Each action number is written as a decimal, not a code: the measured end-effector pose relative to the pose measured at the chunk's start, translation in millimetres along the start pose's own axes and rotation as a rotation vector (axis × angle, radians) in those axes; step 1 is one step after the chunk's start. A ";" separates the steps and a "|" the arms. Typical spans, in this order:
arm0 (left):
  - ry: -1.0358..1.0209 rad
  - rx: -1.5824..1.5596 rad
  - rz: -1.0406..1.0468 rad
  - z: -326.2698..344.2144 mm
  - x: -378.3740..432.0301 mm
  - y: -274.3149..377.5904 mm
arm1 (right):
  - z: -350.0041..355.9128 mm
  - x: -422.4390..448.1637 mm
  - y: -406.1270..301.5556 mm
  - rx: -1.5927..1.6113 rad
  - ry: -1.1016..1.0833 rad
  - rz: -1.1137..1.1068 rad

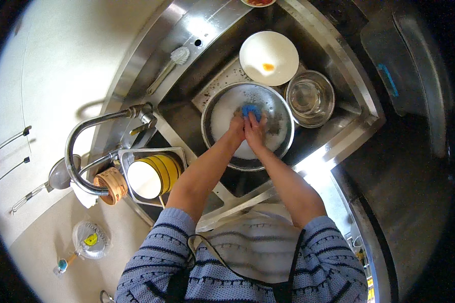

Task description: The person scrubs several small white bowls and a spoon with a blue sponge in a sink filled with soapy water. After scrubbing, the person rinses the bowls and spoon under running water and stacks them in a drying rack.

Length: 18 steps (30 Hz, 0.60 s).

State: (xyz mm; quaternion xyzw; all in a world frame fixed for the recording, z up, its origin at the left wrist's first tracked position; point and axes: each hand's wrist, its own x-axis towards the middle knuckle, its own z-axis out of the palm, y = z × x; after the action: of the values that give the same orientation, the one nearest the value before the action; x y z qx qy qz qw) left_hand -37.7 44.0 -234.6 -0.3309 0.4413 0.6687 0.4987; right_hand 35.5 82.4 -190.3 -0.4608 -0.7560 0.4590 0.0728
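Observation:
A wide metal basin [204,125] full of foamy water stands in the sink. Over its middle my hands meet. The fingers of my right hand [254,133] press on a blue scrubbing sponge [251,111]. Close against it, my left hand [236,128] curls at the sponge's left side, its fingertips hidden in the suds. Whether it grips the sponge or something under the foam, I cannot tell. Behind the basin sits a white bowl [269,49] with an orange smear inside. A smaller metal bowl [311,99] holding clear liquid stands to its right.
The sink rim [349,49] runs around the basin. At left, a curved faucet [74,132] arches over a bamboo steamer [112,185]. Yellow bowls [163,172] lie in a metal tray [184,151]. A white-headed brush [167,72] rests on the ledge; a strainer [62,174] hangs nearby.

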 end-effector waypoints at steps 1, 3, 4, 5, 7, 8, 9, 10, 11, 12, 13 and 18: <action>0.020 0.039 -0.016 -3.1 -1.4 -1.9 | -8.0 -1.2 -3.1 -0.065 -0.021 -0.004; 0.053 0.128 -0.043 3.0 -18.5 1.9 | -22.5 17.9 -0.5 -0.111 -0.072 -0.023; -0.057 0.286 -0.019 -0.6 -27.3 8.4 | -32.6 32.8 -9.1 -0.103 -0.173 0.069; -0.041 0.286 -0.015 3.2 -32.4 11.8 | -39.7 46.0 -13.1 -0.097 -0.274 0.158; -0.030 0.297 -0.023 19.5 -39.8 14.8 | -31.1 70.7 25.5 -0.038 -0.133 0.128; -0.062 0.354 -0.018 24.8 -42.8 18.5 | -31.5 79.8 38.1 -0.084 -0.120 0.173; -0.039 0.352 0.009 24.2 -40.3 19.5 | -31.1 84.0 41.2 -0.126 -0.122 0.206; -0.006 0.343 0.041 19.3 -35.4 20.6 | -32.7 82.5 39.0 -0.127 -0.156 0.148; 0.025 0.335 0.072 13.9 -31.5 21.5 | -35.4 78.0 38.0 -0.129 -0.187 0.092; 0.048 0.480 0.076 16.3 -32.2 19.5 | -38.5 72.4 45.9 -0.109 -0.198 0.131; 0.067 0.628 0.086 20.8 -34.7 21.1 | -41.4 68.2 54.8 -0.085 -0.203 0.168; 0.164 1.547 0.825 -15.0 -24.0 29.9 | -43.7 33.4 29.8 0.056 -0.318 0.418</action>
State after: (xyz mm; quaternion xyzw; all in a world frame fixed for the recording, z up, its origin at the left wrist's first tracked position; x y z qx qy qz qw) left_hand -59.5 17.8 -211.6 0.2387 0.8893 0.2832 0.2683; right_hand 58.8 139.9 -198.6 -0.5269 -0.6333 0.5516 -0.1307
